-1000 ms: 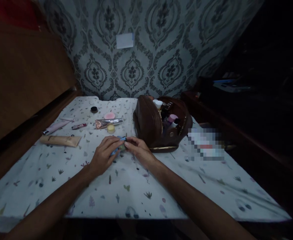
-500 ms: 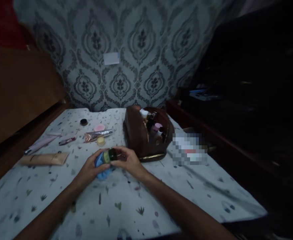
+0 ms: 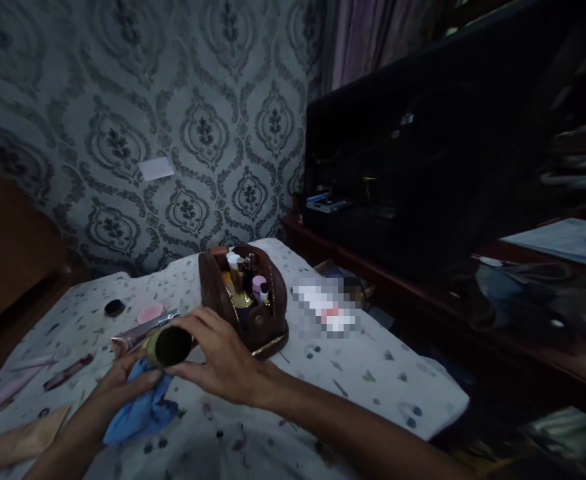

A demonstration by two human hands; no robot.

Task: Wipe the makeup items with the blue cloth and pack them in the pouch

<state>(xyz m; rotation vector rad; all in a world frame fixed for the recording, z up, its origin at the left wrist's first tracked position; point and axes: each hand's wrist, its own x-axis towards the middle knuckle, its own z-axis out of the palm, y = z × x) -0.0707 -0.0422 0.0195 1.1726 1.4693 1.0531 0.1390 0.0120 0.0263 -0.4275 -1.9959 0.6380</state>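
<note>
Between my two hands is a small round jar (image 3: 155, 352) with a yellow-green side and a dark round end turned toward me. My right hand (image 3: 223, 357) is closed on the jar, thumb below and fingers over the top. A crumpled blue cloth (image 3: 137, 415) is gripped in my left hand (image 3: 117, 393), which presses it against the jar's left side; the cloth's lower part hangs over the bed sheet. Just behind the jar lie a metallic squeeze tube (image 3: 133, 333), a pink round compact (image 3: 151, 313) and a black round lid (image 3: 115, 307).
An open brown cosmetic bag (image 3: 215, 293) full of bottles stands beyond my right hand. At the left lie a lip gloss tube (image 3: 67, 372), a pink tube (image 3: 7, 393) and a beige tube (image 3: 23, 443). A blurred-out white item (image 3: 323, 307) lies right of the bag, near the bed's edge.
The view has swung to the right and closer. The jar has turned so its dark end faces me. Both hands still hold the jar and cloth.
</note>
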